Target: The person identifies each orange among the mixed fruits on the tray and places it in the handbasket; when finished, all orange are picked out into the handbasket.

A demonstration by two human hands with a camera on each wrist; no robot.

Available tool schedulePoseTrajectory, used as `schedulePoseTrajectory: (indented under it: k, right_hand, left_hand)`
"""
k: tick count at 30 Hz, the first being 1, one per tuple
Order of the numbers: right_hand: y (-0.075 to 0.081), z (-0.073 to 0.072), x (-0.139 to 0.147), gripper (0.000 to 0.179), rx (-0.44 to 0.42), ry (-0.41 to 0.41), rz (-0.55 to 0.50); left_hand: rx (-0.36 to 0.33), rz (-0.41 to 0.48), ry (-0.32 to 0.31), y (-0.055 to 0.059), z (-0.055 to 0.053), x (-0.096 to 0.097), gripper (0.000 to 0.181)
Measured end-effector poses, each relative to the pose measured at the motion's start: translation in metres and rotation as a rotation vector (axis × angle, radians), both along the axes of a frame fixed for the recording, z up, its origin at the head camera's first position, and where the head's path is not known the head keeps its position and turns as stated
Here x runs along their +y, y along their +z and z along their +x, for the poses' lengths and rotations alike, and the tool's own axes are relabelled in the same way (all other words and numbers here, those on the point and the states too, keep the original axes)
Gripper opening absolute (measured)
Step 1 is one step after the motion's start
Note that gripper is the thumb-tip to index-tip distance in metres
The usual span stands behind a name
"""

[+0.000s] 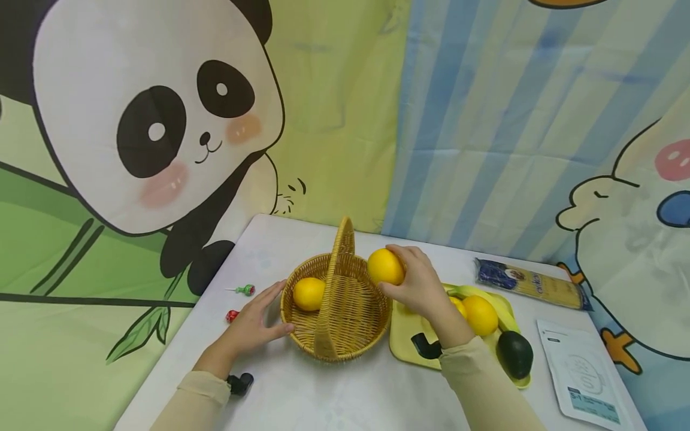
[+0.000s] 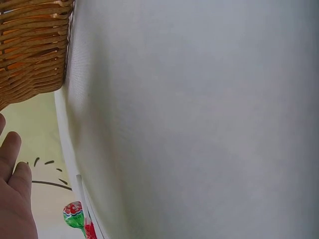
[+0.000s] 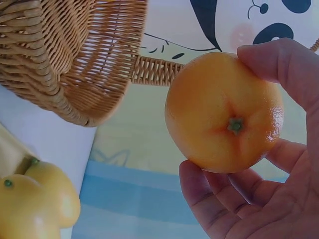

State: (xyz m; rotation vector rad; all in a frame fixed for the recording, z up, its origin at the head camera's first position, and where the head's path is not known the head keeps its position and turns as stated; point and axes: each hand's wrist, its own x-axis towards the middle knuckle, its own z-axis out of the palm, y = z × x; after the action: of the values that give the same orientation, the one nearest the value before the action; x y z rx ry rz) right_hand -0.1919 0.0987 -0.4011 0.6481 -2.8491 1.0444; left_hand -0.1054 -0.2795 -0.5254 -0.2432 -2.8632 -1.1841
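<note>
My right hand point(image 1: 423, 284) grips an orange point(image 1: 385, 267) between thumb and fingers, held up at the right rim of a wicker basket point(image 1: 353, 305). In the right wrist view the orange point(image 3: 219, 114) shows its green stem end. Another orange point(image 1: 309, 294) lies inside the basket, left of the arched handle point(image 1: 335, 263). My left hand point(image 1: 250, 329) rests at the basket's left rim, fingers extended along the outside and thumb by the front edge. The left wrist view catches its fingers point(image 2: 17, 174) just below the woven wall point(image 2: 32, 55).
Right of the basket, a yellow tray point(image 1: 401, 344) bears an orange point(image 1: 481, 315), bananas point(image 1: 504, 311), an avocado point(image 1: 514, 355) and yellow fruits point(image 3: 60, 194). Beyond lie a pasta packet point(image 1: 533, 284) and a white pouch point(image 1: 582, 371). Green point(image 1: 248, 290) and red point(image 1: 232, 315) lollipops lie left.
</note>
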Motion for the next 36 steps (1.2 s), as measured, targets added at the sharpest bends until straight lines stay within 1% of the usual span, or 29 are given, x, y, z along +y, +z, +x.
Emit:
schedulePoseTrajectory:
  k: [5,13,21,29,36]
  right_hand:
    - [0.000,-0.005,-0.009,0.079,0.007,0.025,0.003]
    - [-0.007,-0.014,-0.027,0.079,-0.017,0.061,0.022]
    - [-0.011,-0.023,-0.043,0.080,-0.018,0.079,0.060]
    - [-0.023,-0.035,-0.057,0.079,-0.041,0.099,0.101]
    - [-0.027,-0.042,-0.072,0.078,-0.078,0.124,0.123]
  left_hand:
    - [0.003,0.002,-0.004,0.002,0.001,0.000,0.103]
    - [0.013,-0.001,-0.009,0.000,0.001,0.000,0.103]
    - [0.014,-0.007,-0.002,-0.001,0.000,0.000,0.103]
    - [0.014,0.000,-0.010,0.001,0.000,0.001,0.104]
    - [0.012,-0.001,-0.009,0.001,0.000,0.000,0.105]
